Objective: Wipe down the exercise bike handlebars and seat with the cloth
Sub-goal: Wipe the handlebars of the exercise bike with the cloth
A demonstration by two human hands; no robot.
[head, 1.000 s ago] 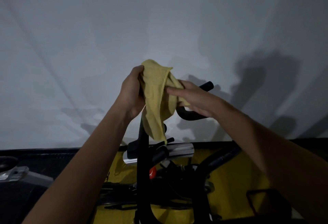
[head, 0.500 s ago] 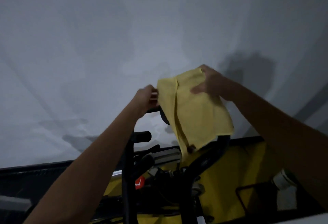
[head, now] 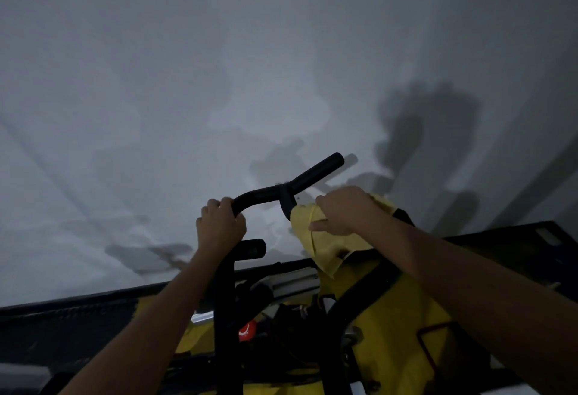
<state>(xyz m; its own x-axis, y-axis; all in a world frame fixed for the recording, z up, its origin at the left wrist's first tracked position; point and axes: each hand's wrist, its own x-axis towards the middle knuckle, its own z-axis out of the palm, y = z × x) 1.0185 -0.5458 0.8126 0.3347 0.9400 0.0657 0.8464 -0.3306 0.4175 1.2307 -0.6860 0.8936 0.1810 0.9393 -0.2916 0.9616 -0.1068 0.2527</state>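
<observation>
The black handlebar (head: 281, 188) of the exercise bike curves across the middle of the view, its far grip pointing up to the right. My left hand (head: 220, 226) grips the bar's left bend. My right hand (head: 344, 210) holds the yellow cloth (head: 325, 244) wrapped over the right branch of the handlebar, with the cloth's loose end hanging down below my fist. The seat is out of sight.
The black upright post (head: 225, 301) and yellow frame (head: 391, 332) of the bike fill the lower middle. A red knob (head: 247, 330) sits low on the frame. A pale wall (head: 219, 66) stands close behind the bike, above a dark floor edge (head: 62, 310).
The cloth was spread open between both hands; now my left hand has let it go and gripped the bar, and my right hand has brought the cloth down onto the right branch.
</observation>
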